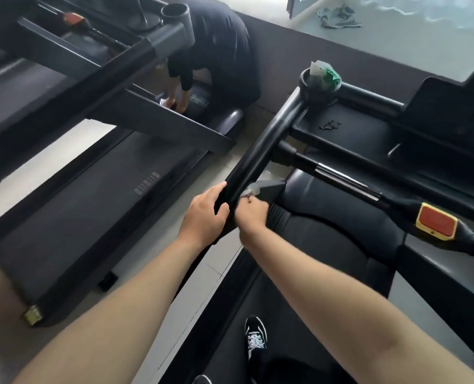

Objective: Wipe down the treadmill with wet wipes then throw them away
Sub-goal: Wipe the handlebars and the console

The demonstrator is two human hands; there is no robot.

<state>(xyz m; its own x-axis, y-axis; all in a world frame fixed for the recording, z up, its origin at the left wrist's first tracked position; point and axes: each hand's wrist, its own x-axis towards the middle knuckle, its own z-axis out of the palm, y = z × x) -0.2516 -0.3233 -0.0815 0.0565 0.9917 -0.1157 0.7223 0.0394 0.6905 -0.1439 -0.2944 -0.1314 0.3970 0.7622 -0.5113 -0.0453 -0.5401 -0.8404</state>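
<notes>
I stand on a black treadmill (327, 217). Its left handrail (269, 139) runs from the console corner down toward me. My left hand (205, 214) grips the near end of that rail from the left side. Just to the right, my right hand (251, 210) pinches a white wet wipe (251, 189) against the rail's inner side. A wet wipe pack (323, 74) with a green label sits in the cup holder at the console's left corner.
A red stop button (437, 219) in a yellow frame sits on the crossbar at right. A second treadmill (97, 184) stands to the left, where a person in black (222, 51) crouches wiping its front. A grey cloth (338, 16) lies on the floor at the back.
</notes>
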